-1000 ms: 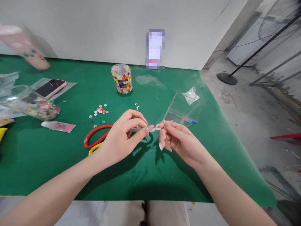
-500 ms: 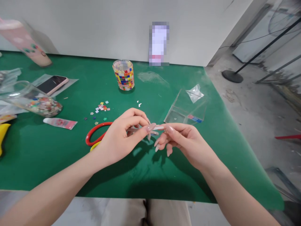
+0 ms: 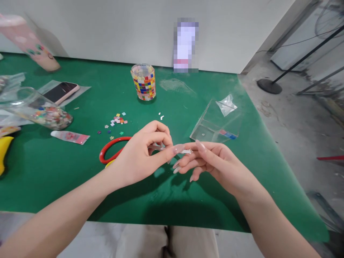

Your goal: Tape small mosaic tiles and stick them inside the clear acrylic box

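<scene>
My left hand is closed in a pinch on a thin pale strip that pokes out past its thumb. My right hand meets it from the right, thumb and forefinger touching the strip's free end while the other fingers hang loosely apart. Both hands hover just above the green table. Red and yellow scissors lie half hidden under my left hand.
A mosaic-tiled cup stands at the back. Loose coloured tiles lie scattered nearby. A clear box is at the right, a tipped jar of tiles, a small tube and a phone at the left.
My right hand's lower fingers have uncurled and spread. The view has shifted slightly, with both hands staying joined at the strip.
</scene>
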The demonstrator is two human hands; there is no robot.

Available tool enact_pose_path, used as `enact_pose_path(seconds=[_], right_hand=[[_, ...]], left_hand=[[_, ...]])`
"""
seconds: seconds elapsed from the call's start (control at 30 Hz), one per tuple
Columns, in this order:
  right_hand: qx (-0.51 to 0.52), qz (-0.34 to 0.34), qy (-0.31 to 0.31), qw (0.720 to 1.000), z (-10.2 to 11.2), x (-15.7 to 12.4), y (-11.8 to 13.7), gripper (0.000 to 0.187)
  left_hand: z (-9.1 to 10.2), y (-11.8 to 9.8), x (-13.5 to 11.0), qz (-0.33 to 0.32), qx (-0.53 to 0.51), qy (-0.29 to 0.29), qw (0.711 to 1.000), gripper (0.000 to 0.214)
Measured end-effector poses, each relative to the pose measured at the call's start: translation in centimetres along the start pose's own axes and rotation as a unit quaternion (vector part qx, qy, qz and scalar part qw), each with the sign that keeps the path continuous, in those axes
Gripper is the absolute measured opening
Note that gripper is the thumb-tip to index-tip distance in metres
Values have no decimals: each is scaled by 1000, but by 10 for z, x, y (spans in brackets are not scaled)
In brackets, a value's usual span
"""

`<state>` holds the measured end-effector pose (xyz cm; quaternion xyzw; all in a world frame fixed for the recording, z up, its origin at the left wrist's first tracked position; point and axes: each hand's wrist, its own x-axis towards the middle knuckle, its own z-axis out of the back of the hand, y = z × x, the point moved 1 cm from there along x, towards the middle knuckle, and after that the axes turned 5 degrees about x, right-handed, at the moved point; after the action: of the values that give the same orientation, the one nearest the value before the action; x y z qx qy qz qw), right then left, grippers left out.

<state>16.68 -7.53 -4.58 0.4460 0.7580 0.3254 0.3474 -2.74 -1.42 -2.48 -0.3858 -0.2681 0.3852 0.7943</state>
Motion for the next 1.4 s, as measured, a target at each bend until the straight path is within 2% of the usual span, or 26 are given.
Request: enact_pose_path(seconds=[0.17, 0.33, 0.6, 0.77, 0.93, 1.4], right_hand=[[14, -34, 24, 999, 1, 0, -1, 24], [10, -25, 28, 999, 2, 1, -3, 23], [5, 38, -33, 999, 2, 3, -7, 16], [9, 31, -36, 999, 2, 4, -6, 18], [25, 38, -48, 998, 3, 4, -7, 10], [-12, 16, -70, 997, 3, 3, -6, 18]], left_hand=[[0, 0, -3, -39, 25, -18, 999, 25], [-1, 0, -4, -48, 15, -26, 998, 25], [2, -6, -1, -13, 16, -11, 1000, 28], [-1, -3, -1, 13, -8, 7, 1000, 29], [-3, -2, -1, 33, -36, 12, 999, 30], [-2, -2, -2, 22, -21, 12, 999, 25]])
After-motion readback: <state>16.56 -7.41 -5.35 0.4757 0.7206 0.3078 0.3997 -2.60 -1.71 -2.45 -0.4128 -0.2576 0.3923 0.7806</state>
